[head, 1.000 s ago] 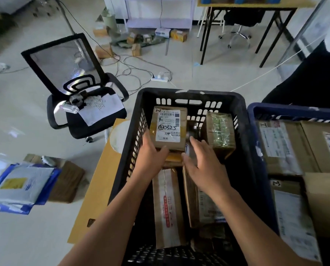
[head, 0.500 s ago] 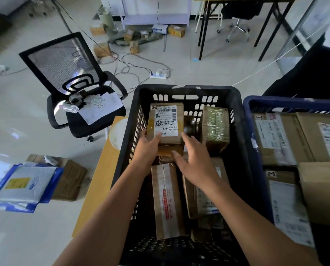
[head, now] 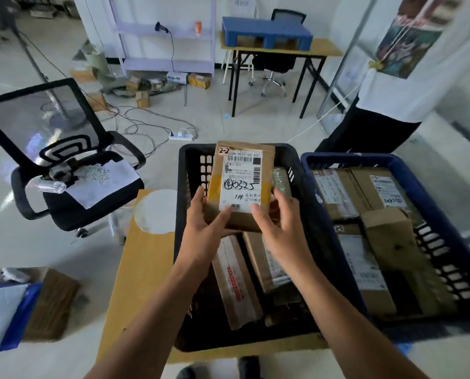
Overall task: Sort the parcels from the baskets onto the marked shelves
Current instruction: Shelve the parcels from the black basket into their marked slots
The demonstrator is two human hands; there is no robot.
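2 bare forearms, uncovered as far down as the picture shows, lead to the left hand (head: 202,228) and right hand (head: 280,228), both gloveless above the black basket (head: 190,170). Below the basket's near wall, 2 dark rounded shoe tips (head: 249,365) show against the pale floor.

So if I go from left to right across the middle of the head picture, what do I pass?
First the chair → left hand → parcel → right hand → blue basket.
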